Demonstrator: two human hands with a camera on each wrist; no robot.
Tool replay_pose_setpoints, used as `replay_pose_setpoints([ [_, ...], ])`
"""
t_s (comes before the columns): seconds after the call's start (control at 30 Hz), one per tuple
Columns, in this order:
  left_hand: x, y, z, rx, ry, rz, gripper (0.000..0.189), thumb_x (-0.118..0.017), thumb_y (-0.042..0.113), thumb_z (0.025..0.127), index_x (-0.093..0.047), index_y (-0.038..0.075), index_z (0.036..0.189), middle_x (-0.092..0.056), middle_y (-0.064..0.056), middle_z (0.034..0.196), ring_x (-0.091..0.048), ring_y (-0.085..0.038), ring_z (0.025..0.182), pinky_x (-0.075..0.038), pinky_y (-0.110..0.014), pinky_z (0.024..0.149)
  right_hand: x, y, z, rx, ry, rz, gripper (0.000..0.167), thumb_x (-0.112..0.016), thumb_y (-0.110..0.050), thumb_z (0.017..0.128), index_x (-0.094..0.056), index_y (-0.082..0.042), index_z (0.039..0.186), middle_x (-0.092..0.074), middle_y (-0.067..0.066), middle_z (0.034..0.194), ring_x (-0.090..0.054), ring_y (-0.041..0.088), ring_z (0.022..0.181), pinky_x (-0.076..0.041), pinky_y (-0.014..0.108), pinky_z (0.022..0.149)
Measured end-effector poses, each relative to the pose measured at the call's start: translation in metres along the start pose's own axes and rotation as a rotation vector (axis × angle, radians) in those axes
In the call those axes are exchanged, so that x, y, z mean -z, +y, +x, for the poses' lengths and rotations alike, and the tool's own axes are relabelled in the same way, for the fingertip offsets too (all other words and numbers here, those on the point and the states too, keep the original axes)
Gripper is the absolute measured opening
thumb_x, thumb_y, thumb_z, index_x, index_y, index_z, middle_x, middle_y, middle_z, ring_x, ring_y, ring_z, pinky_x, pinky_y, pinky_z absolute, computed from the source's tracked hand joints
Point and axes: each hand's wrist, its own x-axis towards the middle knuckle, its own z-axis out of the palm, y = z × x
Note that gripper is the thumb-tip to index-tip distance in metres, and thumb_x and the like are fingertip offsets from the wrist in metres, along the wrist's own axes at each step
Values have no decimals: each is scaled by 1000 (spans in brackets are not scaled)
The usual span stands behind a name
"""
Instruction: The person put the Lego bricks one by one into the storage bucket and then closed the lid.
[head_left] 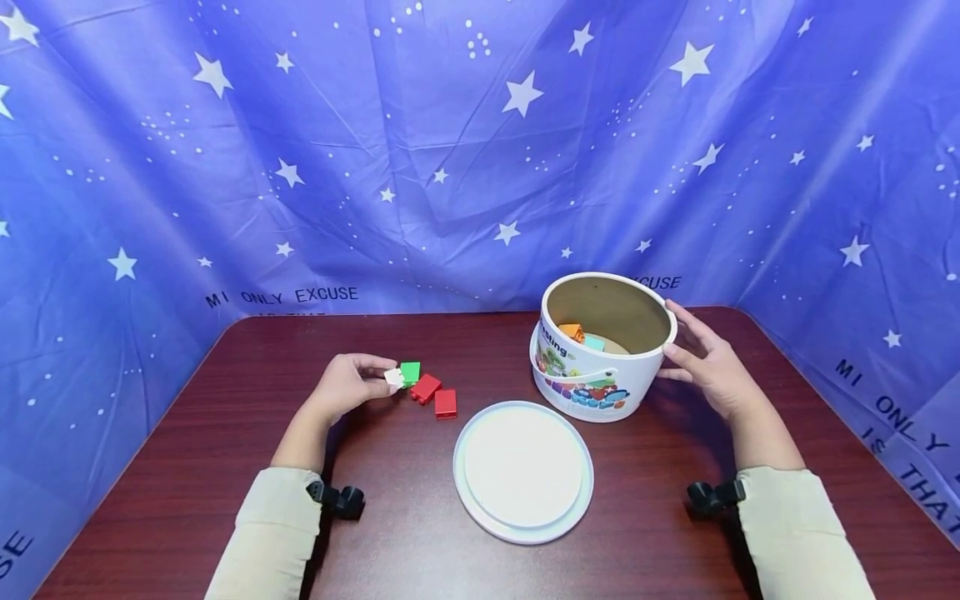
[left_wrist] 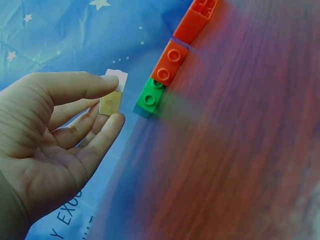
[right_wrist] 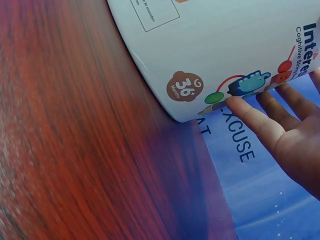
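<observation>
My left hand (head_left: 347, 388) pinches a small white toy brick (head_left: 394, 378) between thumb and fingertips. In the left wrist view the lower part of this brick (left_wrist: 110, 103) looks yellowish. Just beyond it a green brick (head_left: 410, 372) lies on the table, followed by two red bricks (head_left: 426, 388) in a loose row. On the right stands a white printed bucket (head_left: 592, 392) without a cover, an orange block (head_left: 572, 332) and a light blue block (head_left: 595, 343) inside. My right hand (head_left: 705, 371) rests spread fingers against the bucket's right side, close to its rim.
A round white lid (head_left: 523, 467) lies flat on the dark red wooden table (head_left: 405, 517), in front of the bucket. The bucket's white handle (head_left: 573, 379) hangs down its front. Blue star-patterned cloth (head_left: 450, 150) surrounds the table's back and sides.
</observation>
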Motion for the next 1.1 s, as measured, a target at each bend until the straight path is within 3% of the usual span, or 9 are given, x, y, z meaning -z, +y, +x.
replay_pose_setpoints([
  [0.27,-3,12,-2,-21,1,-40,39,-79,-1,73,-71,-3,110,-71,-15,95,-64,-19,83,-55,-24,68,0,0,0,0,3,-13,64,-52,-3,98,-28,-19,155,-35,15,143,-51,12,119,-59,35,76],
  [0.53,-7,26,-3,-49,-12,-53,38,-80,-1,75,-71,-3,112,-69,-18,110,-68,-23,88,-57,-25,72,1,1,0,-1,6,-16,64,-53,-3,98,-28,-19,155,-36,15,144,-51,12,120,-59,34,76],
  [1.1,-25,55,-9,-176,-52,-92,36,-79,-5,74,-71,-5,110,-64,-18,114,-69,-26,85,-58,-28,75,1,2,0,3,5,-21,64,-52,-2,98,-29,-19,155,-36,16,143,-52,12,118,-59,35,76],
])
